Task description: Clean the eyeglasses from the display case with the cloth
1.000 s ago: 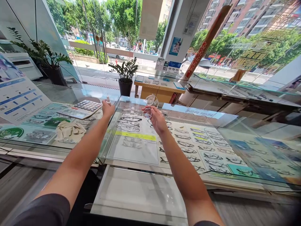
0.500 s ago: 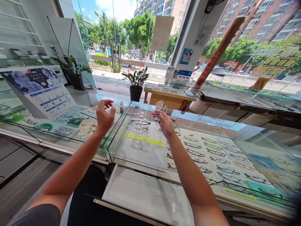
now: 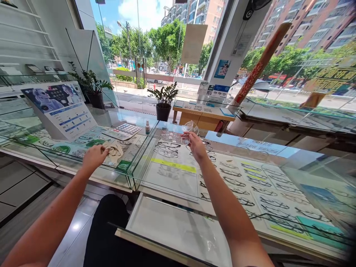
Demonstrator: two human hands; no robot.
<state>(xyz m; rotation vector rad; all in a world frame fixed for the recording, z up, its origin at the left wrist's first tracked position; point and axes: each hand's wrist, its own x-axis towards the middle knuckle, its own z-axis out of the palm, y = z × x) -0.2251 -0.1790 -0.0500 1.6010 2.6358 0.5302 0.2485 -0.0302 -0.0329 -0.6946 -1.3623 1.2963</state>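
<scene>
My right hand [image 3: 198, 149] pinches a pair of eyeglasses [image 3: 191, 127] with clear round lenses and a thin frame, held up above the glass counter. To the left, my left hand [image 3: 96, 157] has its thumb and fingers closed on the near left edge of a crumpled beige cleaning cloth [image 3: 115, 152]. The cloth lies on the left glass counter, and part of the fingertips is hidden. Right behind the cloth sits a white calculator [image 3: 124, 130], and a small spray bottle [image 3: 147, 127] stands beside it.
Rows of eyeglass frames [image 3: 233, 180] lie inside the glass display case [image 3: 172, 185]. Below it an open white drawer [image 3: 172, 226] juts toward me. A desk calendar [image 3: 62, 109] stands on the left counter. Potted plants [image 3: 163, 98] stand near the window.
My left hand has come down from the air, leftward and nearer, onto the cloth, uncovering the calculator. My right hand still holds the eyeglasses in nearly the same place.
</scene>
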